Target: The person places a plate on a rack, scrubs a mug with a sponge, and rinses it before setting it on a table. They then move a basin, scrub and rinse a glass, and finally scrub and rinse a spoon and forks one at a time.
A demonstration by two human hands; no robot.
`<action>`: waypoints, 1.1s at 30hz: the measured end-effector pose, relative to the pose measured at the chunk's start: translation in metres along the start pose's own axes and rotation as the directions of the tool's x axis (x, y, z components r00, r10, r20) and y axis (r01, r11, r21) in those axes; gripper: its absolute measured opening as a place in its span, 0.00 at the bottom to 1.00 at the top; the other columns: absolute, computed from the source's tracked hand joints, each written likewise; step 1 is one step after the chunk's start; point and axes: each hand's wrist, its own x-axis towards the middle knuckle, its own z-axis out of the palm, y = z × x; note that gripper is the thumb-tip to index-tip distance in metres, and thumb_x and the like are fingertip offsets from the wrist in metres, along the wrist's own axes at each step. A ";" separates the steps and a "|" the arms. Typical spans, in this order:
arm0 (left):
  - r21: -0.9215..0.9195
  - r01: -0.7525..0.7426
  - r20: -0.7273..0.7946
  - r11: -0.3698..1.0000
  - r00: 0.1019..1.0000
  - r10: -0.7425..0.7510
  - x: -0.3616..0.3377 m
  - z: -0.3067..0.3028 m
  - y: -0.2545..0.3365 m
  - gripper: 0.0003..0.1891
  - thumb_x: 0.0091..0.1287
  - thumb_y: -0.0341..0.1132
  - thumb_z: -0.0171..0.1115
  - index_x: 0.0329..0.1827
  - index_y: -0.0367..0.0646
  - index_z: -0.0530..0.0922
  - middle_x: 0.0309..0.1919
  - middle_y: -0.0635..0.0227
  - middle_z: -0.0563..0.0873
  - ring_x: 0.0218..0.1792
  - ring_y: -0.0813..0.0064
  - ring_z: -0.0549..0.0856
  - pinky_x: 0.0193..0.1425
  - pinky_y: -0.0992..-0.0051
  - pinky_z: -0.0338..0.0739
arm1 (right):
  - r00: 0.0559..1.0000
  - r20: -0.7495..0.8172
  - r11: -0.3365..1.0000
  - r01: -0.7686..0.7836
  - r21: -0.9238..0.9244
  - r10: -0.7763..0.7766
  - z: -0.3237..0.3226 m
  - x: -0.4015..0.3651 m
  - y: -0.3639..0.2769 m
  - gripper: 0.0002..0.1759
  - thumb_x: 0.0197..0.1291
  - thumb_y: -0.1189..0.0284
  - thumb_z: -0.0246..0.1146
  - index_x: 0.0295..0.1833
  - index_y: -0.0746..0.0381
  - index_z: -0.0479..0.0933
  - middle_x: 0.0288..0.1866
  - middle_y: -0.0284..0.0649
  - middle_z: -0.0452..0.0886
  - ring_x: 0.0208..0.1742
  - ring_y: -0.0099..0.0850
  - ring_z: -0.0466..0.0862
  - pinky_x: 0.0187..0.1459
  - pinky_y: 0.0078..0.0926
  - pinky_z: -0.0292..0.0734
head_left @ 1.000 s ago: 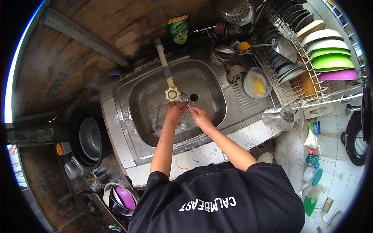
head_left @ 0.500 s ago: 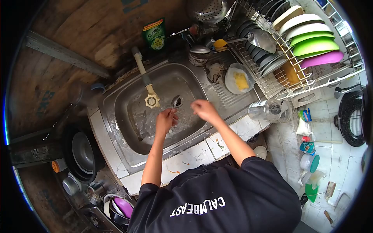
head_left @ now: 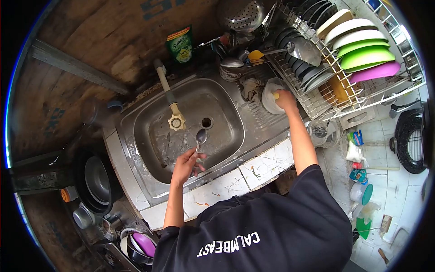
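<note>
Head camera, watched from my remote post: a metal spoon (head_left: 201, 136) hung over the near half of a steel sink (head_left: 195, 97), its handle pinched between the thumb and fingers of the left hand (head_left: 185, 165), the remaining fingers loosely spread. Its rounded end pointed away from the person, and its long axis ran roughly from the sink's near rim toward the drain hole (head_left: 207, 123). Beyond the sink's right rim, the right hand (head_left: 286, 100) dipped into a pale bowl (head_left: 268, 102), fingers bent at a yellow sponge (head_left: 276, 95); whether they were clamped on it I could not tell.

From those fingers, I judged, the spoon lay leftward and nearer the person, across the sink's right rim, with the left hand much the closer to it. Wet steel stretched from the spoon to that rim, and I read it as the widest room for moving. Tighter edges stood elsewhere: the tap handle (head_left: 176, 121) overhung the sink left of its middle, near the spoon, while a crumpled cloth (head_left: 250, 88) lay off the sink's right rim, just beside the bowl.
</note>
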 end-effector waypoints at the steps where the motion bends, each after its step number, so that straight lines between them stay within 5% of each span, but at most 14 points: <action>1: 0.045 0.049 -0.002 0.998 0.999 -0.049 -0.003 -0.003 0.000 0.21 0.75 0.33 0.48 0.70 0.38 0.66 0.38 0.62 0.85 0.22 0.78 0.81 0.18 0.82 0.68 | 1.000 0.029 1.000 0.009 0.019 -0.009 -0.011 -0.005 -0.006 0.26 0.46 0.62 0.69 0.55 0.51 0.79 0.50 0.52 0.82 0.51 0.48 0.82 0.54 0.40 0.77; 2: 0.039 0.047 -0.006 0.998 0.999 -0.047 -0.005 -0.005 -0.001 0.21 0.75 0.33 0.48 0.70 0.38 0.66 0.38 0.62 0.85 0.22 0.78 0.81 0.18 0.82 0.68 | 0.999 0.029 1.000 0.015 0.015 -0.016 -0.013 -0.007 -0.008 0.26 0.46 0.62 0.69 0.55 0.51 0.79 0.50 0.52 0.82 0.51 0.48 0.82 0.54 0.40 0.77; 4: -0.006 0.094 -0.036 0.996 0.995 -0.094 -0.008 -0.005 -0.004 0.19 0.75 0.34 0.47 0.66 0.40 0.70 0.33 0.66 0.83 0.16 0.82 0.75 0.15 0.84 0.61 | 0.959 -0.284 0.977 0.053 0.208 0.008 -0.019 -0.012 -0.009 0.21 0.48 0.59 0.68 0.46 0.58 0.82 0.40 0.54 0.84 0.45 0.50 0.83 0.50 0.42 0.78; 7: 0.005 0.077 -0.098 0.997 0.992 -0.076 -0.007 -0.003 -0.006 0.18 0.76 0.34 0.46 0.66 0.40 0.70 0.32 0.67 0.83 0.14 0.84 0.71 0.15 0.84 0.59 | 0.966 -0.216 0.907 -0.042 0.419 0.144 -0.038 -0.016 -0.017 0.21 0.49 0.59 0.67 0.43 0.63 0.82 0.37 0.55 0.84 0.44 0.53 0.83 0.48 0.44 0.78; 11: -0.012 0.047 -0.135 0.999 0.990 -0.048 -0.005 0.001 0.002 0.18 0.76 0.34 0.46 0.65 0.40 0.71 0.32 0.67 0.83 0.14 0.84 0.70 0.15 0.83 0.59 | 0.949 -0.271 0.909 -0.035 0.415 0.160 -0.023 -0.002 -0.005 0.24 0.49 0.54 0.67 0.43 0.63 0.83 0.38 0.53 0.84 0.44 0.51 0.84 0.47 0.41 0.77; 17: -0.011 0.045 -0.159 0.999 0.986 -0.046 -0.006 0.006 0.021 0.18 0.76 0.34 0.46 0.65 0.40 0.71 0.32 0.67 0.83 0.14 0.84 0.70 0.15 0.82 0.58 | 0.954 -0.298 0.955 0.064 0.288 0.026 -0.012 0.001 -0.002 0.17 0.50 0.66 0.62 0.44 0.65 0.82 0.38 0.59 0.82 0.46 0.56 0.81 0.50 0.45 0.77; 19: -0.017 0.043 -0.127 0.999 0.991 -0.045 -0.007 0.008 0.024 0.18 0.76 0.34 0.46 0.65 0.39 0.70 0.31 0.67 0.83 0.14 0.84 0.70 0.15 0.82 0.58 | 0.966 -0.229 0.936 -0.033 0.350 0.120 -0.011 0.007 -0.001 0.17 0.50 0.69 0.61 0.45 0.65 0.82 0.40 0.59 0.82 0.47 0.56 0.81 0.50 0.46 0.76; 24: -0.027 0.036 -0.086 0.999 0.996 -0.038 -0.009 0.018 0.035 0.18 0.75 0.33 0.46 0.65 0.37 0.70 0.32 0.67 0.82 0.15 0.84 0.71 0.15 0.84 0.57 | 0.963 -0.252 0.892 0.025 0.452 0.100 -0.029 -0.002 -0.010 0.19 0.53 0.67 0.61 0.49 0.66 0.79 0.43 0.59 0.82 0.47 0.56 0.81 0.50 0.44 0.76; 26: -0.065 0.038 -0.072 0.997 0.997 -0.043 -0.008 0.023 0.039 0.18 0.75 0.33 0.46 0.65 0.36 0.70 0.32 0.66 0.82 0.15 0.84 0.72 0.14 0.83 0.57 | 0.986 -0.166 0.828 0.100 0.552 -0.009 -0.050 -0.019 -0.032 0.23 0.57 0.65 0.61 0.57 0.64 0.77 0.48 0.54 0.82 0.49 0.50 0.83 0.51 0.38 0.75; 28: -0.068 0.035 -0.056 0.997 0.998 -0.039 -0.009 0.029 0.046 0.18 0.75 0.32 0.46 0.65 0.36 0.70 0.32 0.66 0.83 0.15 0.84 0.72 0.14 0.83 0.57 | 0.955 -0.244 0.547 0.296 0.783 -0.168 -0.031 -0.024 -0.040 0.25 0.62 0.65 0.60 0.64 0.60 0.73 0.52 0.47 0.82 0.51 0.37 0.82 0.52 0.28 0.74; 30: -0.067 0.035 -0.034 0.997 0.999 -0.037 -0.006 0.035 0.048 0.18 0.75 0.32 0.46 0.65 0.36 0.70 0.32 0.65 0.83 0.15 0.84 0.72 0.13 0.83 0.57 | 0.955 0.063 0.438 0.074 0.896 -0.291 -0.075 -0.095 -0.106 0.24 0.64 0.68 0.59 0.67 0.57 0.72 0.52 0.41 0.83 0.52 0.29 0.81 0.54 0.23 0.73; 31: -0.058 0.025 -0.027 0.998 0.999 -0.027 -0.004 0.038 0.049 0.18 0.75 0.32 0.46 0.65 0.36 0.71 0.32 0.66 0.83 0.15 0.84 0.72 0.13 0.83 0.57 | 0.918 -0.112 0.477 0.299 0.826 -0.381 -0.073 -0.113 -0.131 0.22 0.64 0.70 0.61 0.64 0.58 0.74 0.52 0.40 0.83 0.49 0.24 0.82 0.51 0.22 0.75; 32: -0.048 0.016 -0.020 0.999 1.000 -0.017 -0.002 0.041 0.049 0.18 0.75 0.32 0.46 0.64 0.35 0.71 0.32 0.66 0.82 0.15 0.84 0.72 0.14 0.83 0.57 | 0.905 -0.080 0.489 0.298 0.820 -0.418 -0.077 -0.133 -0.156 0.18 0.61 0.70 0.64 0.57 0.59 0.78 0.51 0.43 0.83 0.47 0.31 0.84 0.48 0.26 0.78; 33: -0.045 0.021 -0.018 0.999 1.000 -0.022 -0.001 0.045 0.048 0.18 0.75 0.32 0.46 0.64 0.35 0.71 0.32 0.66 0.82 0.15 0.84 0.72 0.14 0.83 0.57 | 0.844 -0.174 0.532 0.466 0.707 -0.508 -0.074 -0.149 -0.176 0.15 0.59 0.72 0.65 0.52 0.60 0.79 0.50 0.45 0.83 0.47 0.37 0.84 0.47 0.29 0.78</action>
